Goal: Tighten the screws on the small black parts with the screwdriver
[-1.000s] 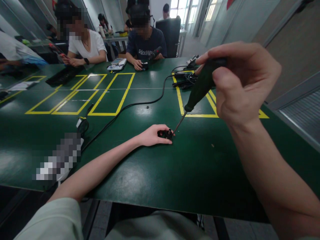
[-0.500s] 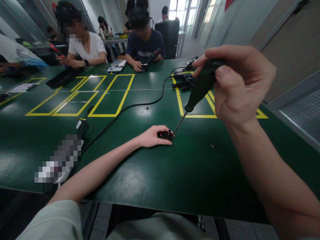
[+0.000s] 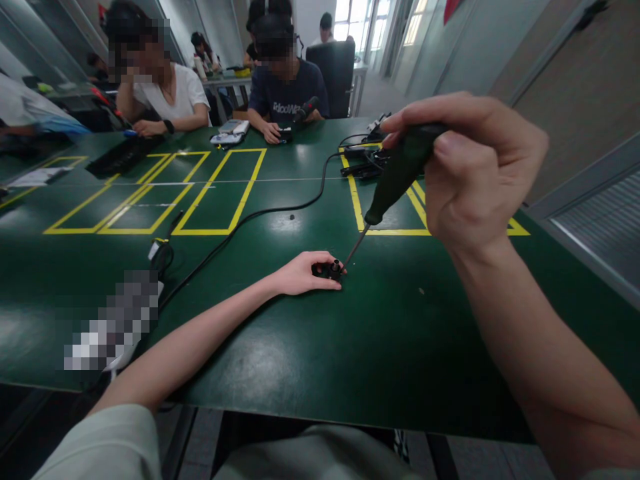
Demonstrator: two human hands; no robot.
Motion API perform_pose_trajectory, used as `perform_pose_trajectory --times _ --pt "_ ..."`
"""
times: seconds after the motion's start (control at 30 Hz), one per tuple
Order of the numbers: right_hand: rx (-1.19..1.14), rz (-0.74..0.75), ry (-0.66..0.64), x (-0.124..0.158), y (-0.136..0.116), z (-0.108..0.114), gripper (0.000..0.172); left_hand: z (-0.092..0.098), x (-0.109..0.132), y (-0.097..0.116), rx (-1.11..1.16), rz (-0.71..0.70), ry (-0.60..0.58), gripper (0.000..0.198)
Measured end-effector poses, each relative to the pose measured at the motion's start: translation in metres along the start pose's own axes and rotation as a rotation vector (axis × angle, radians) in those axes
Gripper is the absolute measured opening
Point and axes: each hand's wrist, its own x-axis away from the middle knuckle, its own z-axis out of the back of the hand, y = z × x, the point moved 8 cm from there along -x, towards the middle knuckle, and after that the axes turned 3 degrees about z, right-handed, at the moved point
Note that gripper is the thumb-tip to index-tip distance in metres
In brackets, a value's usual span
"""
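My left hand (image 3: 299,273) rests on the green table (image 3: 350,347) with its fingers closed round a small black part (image 3: 329,270). My right hand (image 3: 473,173) is raised near the camera, gripping the dark green handle of a screwdriver (image 3: 395,179). The thin metal shaft slants down to the left and its tip touches the top of the small black part.
A black cable (image 3: 260,213) runs across the table from a tangle of black gear (image 3: 367,162) at the far right. Yellow tape boxes (image 3: 200,190) mark the tabletop. Two people (image 3: 285,87) sit at the far side, working with their own tools. A pixelated object (image 3: 115,320) lies near the left edge.
The view has shifted slightly; both hands keep the same hold, the screwdriver tip staying on the black part.
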Motion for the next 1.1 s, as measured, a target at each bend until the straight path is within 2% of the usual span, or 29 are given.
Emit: perform_pose_trajectory --times 0.1,0.37,0.6,0.8,0.87,0.93,1.03,1.1 --pt "0.101 0.005 0.045 0.0 -0.003 0.004 0.018 0.0 0.0 0.0 0.002 -0.001 0.001 0.036" --pt "0.025 0.025 0.008 0.0 0.003 0.002 0.024 -0.001 -0.002 -0.003 0.005 0.007 -0.003 0.036" --pt "0.125 0.098 0.015 -0.002 -0.004 0.004 0.022 -0.002 -0.001 -0.002 0.054 0.006 -0.004 0.034" --pt "0.008 -0.038 0.059 -0.002 0.007 0.008 0.021 -0.004 -0.003 0.002 0.062 -0.016 -0.018 0.032" --pt "0.085 0.07 0.021 -0.004 0.002 0.008 0.022 -0.004 -0.004 0.002 0.055 -0.027 -0.02 0.032" --pt "0.167 0.109 0.056 -0.005 0.004 0.013 0.024 -0.005 -0.004 0.003 0.054 -0.044 -0.022 0.031" --pt "0.207 0.11 0.06 -0.004 0.005 0.013 0.027 -0.004 -0.004 0.004 0.054 -0.064 -0.02 0.031" --pt "0.135 0.066 0.028 -0.003 0.005 0.008 0.027 -0.004 -0.003 0.005 0.053 -0.064 -0.023 0.031"
